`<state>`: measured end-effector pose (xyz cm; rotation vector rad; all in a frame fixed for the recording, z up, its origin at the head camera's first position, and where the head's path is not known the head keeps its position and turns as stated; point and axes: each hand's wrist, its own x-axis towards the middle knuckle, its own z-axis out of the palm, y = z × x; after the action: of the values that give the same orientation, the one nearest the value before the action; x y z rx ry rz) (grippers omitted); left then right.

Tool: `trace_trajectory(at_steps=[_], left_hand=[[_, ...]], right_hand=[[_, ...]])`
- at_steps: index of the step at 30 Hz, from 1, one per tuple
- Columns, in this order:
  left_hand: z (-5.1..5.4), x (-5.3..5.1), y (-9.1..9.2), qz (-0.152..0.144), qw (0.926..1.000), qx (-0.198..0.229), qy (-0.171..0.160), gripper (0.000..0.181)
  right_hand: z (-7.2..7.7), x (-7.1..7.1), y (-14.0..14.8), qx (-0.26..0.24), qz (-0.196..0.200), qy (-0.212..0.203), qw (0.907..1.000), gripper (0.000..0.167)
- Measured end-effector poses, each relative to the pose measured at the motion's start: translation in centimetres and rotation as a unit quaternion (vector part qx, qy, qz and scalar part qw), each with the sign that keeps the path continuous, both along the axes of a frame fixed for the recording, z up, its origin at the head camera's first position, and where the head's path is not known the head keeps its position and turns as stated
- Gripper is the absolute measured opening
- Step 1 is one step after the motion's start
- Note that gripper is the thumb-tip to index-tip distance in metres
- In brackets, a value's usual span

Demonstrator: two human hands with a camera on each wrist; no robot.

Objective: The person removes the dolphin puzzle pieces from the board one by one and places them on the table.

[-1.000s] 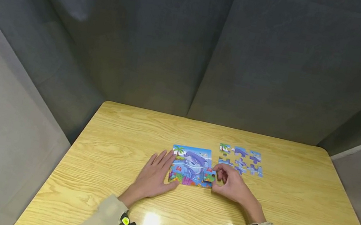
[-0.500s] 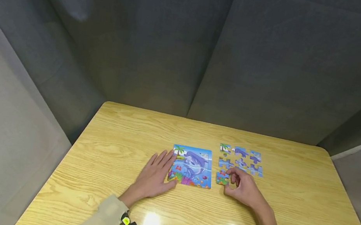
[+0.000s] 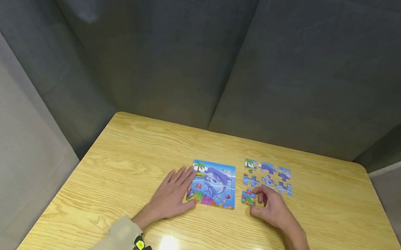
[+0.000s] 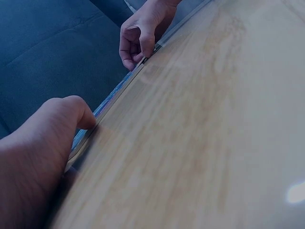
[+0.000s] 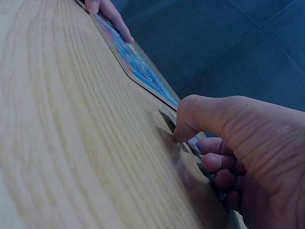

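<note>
My left hand (image 3: 170, 196) lies with straight fingers over the left edge of a dolphin puzzle board (image 3: 214, 184); its thumb touches the lower edge. My right hand (image 3: 270, 208) pinches a puzzle piece (image 3: 247, 197) with a red crab and coral on it, between thumb and forefinger. The piece is just right of the board, apart from it, low over the table. In the right wrist view the thumb (image 5: 188, 119) is bent down at the piece, seen nearly edge-on. Behind that hand, several other puzzle pieces (image 3: 267, 168) lie in loose rows, partly covered by it.
A wooden table (image 3: 142, 146) with rounded far corners bears everything. Dark grey curtains (image 3: 180, 52) hang behind it, with lighter grey ones at both sides. Two bright reflections show on the tabletop near the front.
My right hand has carried the crab piece from over the board's lower right corner to the right, beneath the other pieces. In the last half second it barely moves. The left hand stays put.
</note>
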<state>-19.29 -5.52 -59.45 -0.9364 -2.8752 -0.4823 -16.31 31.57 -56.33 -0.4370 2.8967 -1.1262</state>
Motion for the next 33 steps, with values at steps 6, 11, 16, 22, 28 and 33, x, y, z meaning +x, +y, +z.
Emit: trace_trajectory(at_steps=[6,11,16,22,28,33], left_hand=[[-0.08,-0.03,0.01,0.002,1.0000,-0.001,0.000,0.090],[-0.01,0.00,0.00,0.002,1.0000,-0.003,0.004,0.090],[0.05,-0.02,-0.03,-0.002,1.0000,0.004,0.008,0.089],[0.23,0.00,0.00,-0.002,1.0000,0.001,0.005,0.090],[0.15,-0.01,-0.01,-0.005,1.0000,0.005,0.002,0.089],[0.13,-0.05,-0.10,-0.005,1.0000,0.006,0.001,0.089]], right_hand=[[0.13,-0.06,0.08,0.007,0.003,0.000,1.0000,0.033],[0.08,-0.13,0.05,0.004,0.002,-0.004,1.0000,0.033],[0.06,-0.14,0.10,0.004,0.002,-0.006,1.0000,0.033],[0.02,-0.15,0.23,0.002,0.005,-0.003,1.0000,0.034],[-0.18,-0.19,0.29,0.004,-0.001,-0.008,1.0000,0.035],[-0.20,-0.33,0.30,0.007,-0.004,-0.019,0.9998,0.036]])
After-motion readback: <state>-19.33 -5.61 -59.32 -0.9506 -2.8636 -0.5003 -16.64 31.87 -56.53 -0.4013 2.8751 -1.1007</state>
